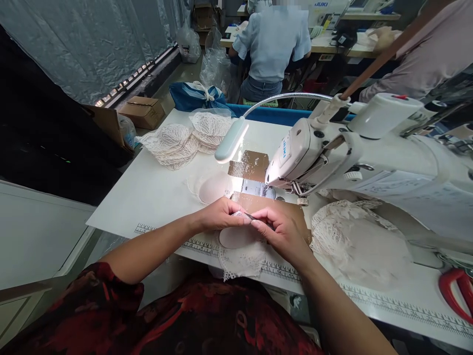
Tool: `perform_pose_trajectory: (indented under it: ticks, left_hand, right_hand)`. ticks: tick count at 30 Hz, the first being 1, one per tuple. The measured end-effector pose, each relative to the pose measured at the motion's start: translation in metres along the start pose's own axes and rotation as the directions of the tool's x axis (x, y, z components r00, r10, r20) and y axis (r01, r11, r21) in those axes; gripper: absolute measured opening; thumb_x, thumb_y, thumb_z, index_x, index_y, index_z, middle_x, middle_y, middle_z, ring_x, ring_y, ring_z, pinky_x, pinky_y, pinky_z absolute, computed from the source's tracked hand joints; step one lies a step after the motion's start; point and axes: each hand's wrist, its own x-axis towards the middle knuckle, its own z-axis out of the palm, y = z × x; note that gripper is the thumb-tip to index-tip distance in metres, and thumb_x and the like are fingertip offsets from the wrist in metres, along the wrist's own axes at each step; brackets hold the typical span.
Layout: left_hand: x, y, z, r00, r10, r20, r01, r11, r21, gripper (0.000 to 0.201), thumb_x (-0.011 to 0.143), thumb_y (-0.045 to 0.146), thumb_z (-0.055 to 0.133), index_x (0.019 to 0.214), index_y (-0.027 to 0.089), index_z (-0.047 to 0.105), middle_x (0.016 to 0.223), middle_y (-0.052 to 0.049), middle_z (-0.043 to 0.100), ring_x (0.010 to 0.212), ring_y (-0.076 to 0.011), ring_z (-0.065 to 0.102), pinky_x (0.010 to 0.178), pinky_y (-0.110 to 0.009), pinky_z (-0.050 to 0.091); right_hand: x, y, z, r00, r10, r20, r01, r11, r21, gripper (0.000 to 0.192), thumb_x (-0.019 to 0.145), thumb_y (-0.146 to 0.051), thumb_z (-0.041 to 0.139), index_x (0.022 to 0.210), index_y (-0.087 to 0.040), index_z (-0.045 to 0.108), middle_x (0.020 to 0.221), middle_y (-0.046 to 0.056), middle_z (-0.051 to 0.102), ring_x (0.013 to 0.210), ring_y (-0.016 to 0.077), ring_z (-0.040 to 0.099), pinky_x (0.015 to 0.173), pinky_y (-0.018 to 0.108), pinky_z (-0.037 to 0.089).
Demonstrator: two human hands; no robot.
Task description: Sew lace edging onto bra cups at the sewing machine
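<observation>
My left hand [225, 214] is closed on the edge of a white lace bra cup [236, 237], thumb and fingers pinching it. The cup hangs over the ruler-marked front edge of the table, its scalloped lace lowest. My right hand [279, 229] meets the left at the same edge, its fingers closed round a thin dark pointed tool [250, 216]; most of the tool is hidden, so its kind is unclear. Beyond my left hand lies another padded cup with lace [212, 187]. Just past both hands is the needle area of a white sewing machine [291, 153].
Stacked lace cups [172, 145] lie at the back left. A lamp [232, 140] on a bendy neck hangs over the brown-taped machine bed. More lace pieces [354, 236] lie under the machine arm, and red-handled scissors [458, 293] at the right. A person [275, 44] sits beyond.
</observation>
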Motion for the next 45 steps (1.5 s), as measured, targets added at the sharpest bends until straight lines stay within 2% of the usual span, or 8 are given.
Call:
perform_pose_trajectory:
  ticks: [6, 11, 14, 17, 23, 28, 38, 45]
  left_hand:
    - [-0.014, 0.032, -0.019, 0.961, 0.198, -0.191, -0.01, 0.719, 0.695, 0.039, 0.087, 0.045, 0.057, 0.067, 0.014, 0.067, 0.058, 0.0, 0.052, 0.056, -0.0103, 0.044, 0.055, -0.023, 0.031]
    - [0.005, 0.034, -0.054, 0.871, 0.272, -0.409, 0.207, 0.552, 0.808, 0.04, 0.076, 0.034, 0.065, 0.112, 0.016, 0.064, 0.111, -0.01, 0.062, 0.099, -0.0241, 0.056, 0.078, -0.029, 0.042]
    - [0.019, 0.024, -0.066, 0.895, 0.054, -0.443, 0.327, 0.599, 0.732, 0.04, 0.069, 0.028, 0.065, 0.107, 0.014, 0.064, 0.1, -0.009, 0.065, 0.09, -0.0258, 0.058, 0.073, -0.031, 0.043]
    - [0.022, 0.017, -0.065, 0.929, -0.03, -0.37, 0.292, 0.674, 0.679, 0.02, 0.072, 0.028, 0.059, 0.084, 0.015, 0.067, 0.078, -0.003, 0.066, 0.073, -0.02, 0.06, 0.062, -0.026, 0.042]
    - [0.017, 0.012, -0.047, 0.982, -0.003, -0.188, 0.043, 0.977, 0.208, 0.019, 0.076, 0.033, 0.061, 0.078, 0.014, 0.063, 0.078, -0.001, 0.063, 0.075, -0.0152, 0.059, 0.066, -0.023, 0.044]
    - [0.019, 0.014, -0.039, 0.993, -0.009, -0.119, 0.021, 0.995, 0.101, 0.021, 0.077, 0.034, 0.063, 0.076, 0.013, 0.062, 0.077, -0.001, 0.061, 0.072, -0.0128, 0.056, 0.064, -0.022, 0.043]
    - [0.016, 0.012, -0.025, 0.97, 0.236, -0.063, -0.17, 0.836, 0.521, 0.037, 0.075, 0.041, 0.07, 0.103, 0.017, 0.064, 0.095, -0.003, 0.065, 0.084, -0.0164, 0.058, 0.074, -0.026, 0.044]
    - [0.022, 0.009, -0.024, 0.998, 0.06, 0.002, -0.059, 0.977, 0.204, 0.026, 0.08, 0.039, 0.065, 0.078, 0.013, 0.064, 0.071, 0.001, 0.058, 0.066, -0.0104, 0.052, 0.059, -0.02, 0.037]
  right_hand:
    - [-0.002, 0.012, 0.002, 0.975, 0.005, -0.222, -0.016, 0.999, -0.048, 0.03, 0.083, -0.042, 0.061, 0.106, -0.022, 0.06, 0.096, 0.006, 0.069, 0.084, 0.0214, 0.064, 0.075, 0.033, 0.049]
    - [-0.003, 0.004, 0.021, 0.93, -0.314, 0.19, 0.366, 0.833, -0.414, 0.032, 0.08, -0.015, 0.05, 0.108, -0.023, 0.062, 0.11, 0.008, 0.066, 0.08, 0.0195, 0.062, 0.065, 0.029, 0.045]
    - [-0.006, 0.005, 0.019, 0.89, -0.258, 0.376, 0.435, 0.726, -0.532, 0.024, 0.07, -0.007, 0.048, 0.083, -0.021, 0.062, 0.104, 0.006, 0.066, 0.07, 0.0162, 0.059, 0.058, 0.026, 0.039]
    - [-0.015, 0.01, -0.004, 0.942, -0.105, 0.317, 0.294, 0.712, -0.637, 0.02, 0.061, -0.003, 0.048, 0.069, -0.02, 0.055, 0.091, 0.005, 0.066, 0.073, 0.0176, 0.058, 0.057, 0.026, 0.035]
    - [-0.025, 0.013, -0.042, 0.988, 0.093, 0.121, -0.039, 0.919, -0.392, 0.012, 0.084, -0.021, 0.048, 0.082, -0.022, 0.06, 0.082, 0.003, 0.066, 0.076, 0.0193, 0.06, 0.066, 0.03, 0.044]
    - [0.006, 0.009, -0.02, 0.995, 0.096, -0.01, -0.097, 0.994, -0.05, 0.04, 0.081, -0.045, 0.062, 0.113, -0.021, 0.06, 0.106, 0.006, 0.067, 0.099, 0.0234, 0.061, 0.086, 0.035, 0.047]
    - [0.027, 0.013, 0.007, 0.999, 0.043, -0.031, -0.041, 0.998, 0.046, 0.03, 0.088, -0.044, 0.053, 0.072, -0.019, 0.059, 0.07, 0.0, 0.058, 0.067, 0.0158, 0.051, 0.06, 0.028, 0.04]
    - [0.022, 0.02, 0.001, 0.996, 0.02, -0.084, -0.016, 0.999, 0.041, 0.025, 0.088, -0.044, 0.056, 0.095, -0.021, 0.059, 0.084, 0.002, 0.064, 0.076, 0.0172, 0.059, 0.069, 0.03, 0.045]
